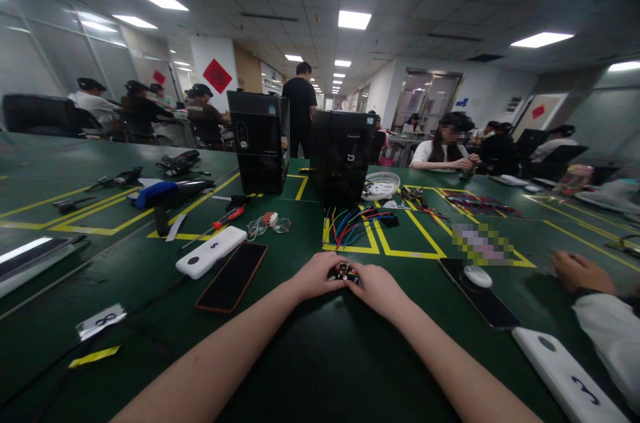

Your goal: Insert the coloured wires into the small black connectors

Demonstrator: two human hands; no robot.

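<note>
Both my left hand (pixel 317 274) and my right hand (pixel 374 284) are closed round one small dark electronic part (pixel 343 271) with yellowish and whitish spots. My thumbs meet along its near side, low over the green table. Fingers cover most of it, so its exact kind cannot be made out. Just beyond my hands lies a bundle of red, blue and green wires (pixel 347 223). A phone (pixel 233 276) in a brown-edged case lies left of my left hand, beside a white power bank (pixel 212 252) marked 8.
Two black computer cases (pixel 259 143) stand at the back. Left lie glasses (pixel 270 225), a red screwdriver (pixel 227 217) and a blue-and-black tool (pixel 165 193). A white basket (pixel 381 185) stands behind the wires. At right are another phone (pixel 480 296) and a co-worker's hand (pixel 583 271).
</note>
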